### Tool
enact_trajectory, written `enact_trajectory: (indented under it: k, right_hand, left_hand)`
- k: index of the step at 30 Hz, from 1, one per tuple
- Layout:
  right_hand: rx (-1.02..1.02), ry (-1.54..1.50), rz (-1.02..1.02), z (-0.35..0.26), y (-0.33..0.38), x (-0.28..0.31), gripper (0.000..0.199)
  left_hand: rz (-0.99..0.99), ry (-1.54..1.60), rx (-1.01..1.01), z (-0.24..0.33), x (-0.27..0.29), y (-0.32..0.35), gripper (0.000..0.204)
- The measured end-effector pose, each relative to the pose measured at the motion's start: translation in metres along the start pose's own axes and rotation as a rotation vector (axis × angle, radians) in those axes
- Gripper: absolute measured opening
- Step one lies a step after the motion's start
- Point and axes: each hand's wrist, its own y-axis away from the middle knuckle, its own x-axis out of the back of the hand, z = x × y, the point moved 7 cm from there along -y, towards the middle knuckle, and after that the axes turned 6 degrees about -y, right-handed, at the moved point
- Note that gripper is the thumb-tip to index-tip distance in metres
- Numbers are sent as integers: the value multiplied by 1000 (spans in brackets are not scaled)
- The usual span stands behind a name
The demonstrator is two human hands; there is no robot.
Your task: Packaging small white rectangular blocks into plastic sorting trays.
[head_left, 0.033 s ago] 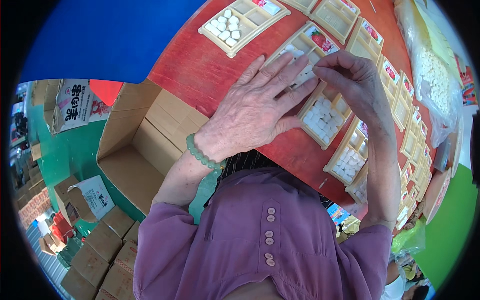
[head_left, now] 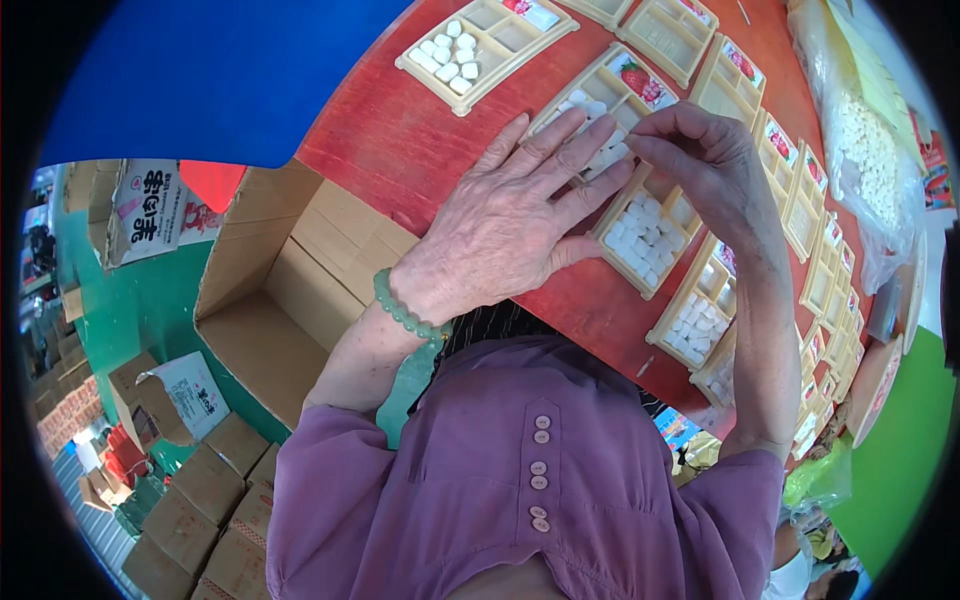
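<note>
Our left hand (head_left: 505, 225) lies flat, fingers spread over white candies (head_left: 640, 235) in a compartment tray (head_left: 600, 90); our right hand (head_left: 700, 160) pinches pieces just beyond. A careless sweep could scatter candies onto the red bench (head_left: 400, 140).

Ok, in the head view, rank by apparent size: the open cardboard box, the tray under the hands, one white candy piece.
1. Open cardboard box, though it sits nearer the camera.
2. Tray under the hands.
3. White candy piece.
</note>
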Motion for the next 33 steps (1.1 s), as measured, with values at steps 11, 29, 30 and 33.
enact_trajectory:
  k: [11, 29, 30, 33]
  right_hand:
    - [22, -73, -91, -1, 6, -8, 12]
    - [193, 58, -78, -20, 12, -26, 14]
    - [179, 51, -77, -20, 13, -28, 12]
    - [238, 187, -61, -24, 13, -33, 10]
  left_hand:
    - [-27, 11, 12, -1, -4, 2, 75]
    - [43, 35, 126, -8, 1, 3, 86]
    - [31, 15, 140, -9, 0, 3, 86]
    - [25, -10, 146, -10, -1, 3, 85]
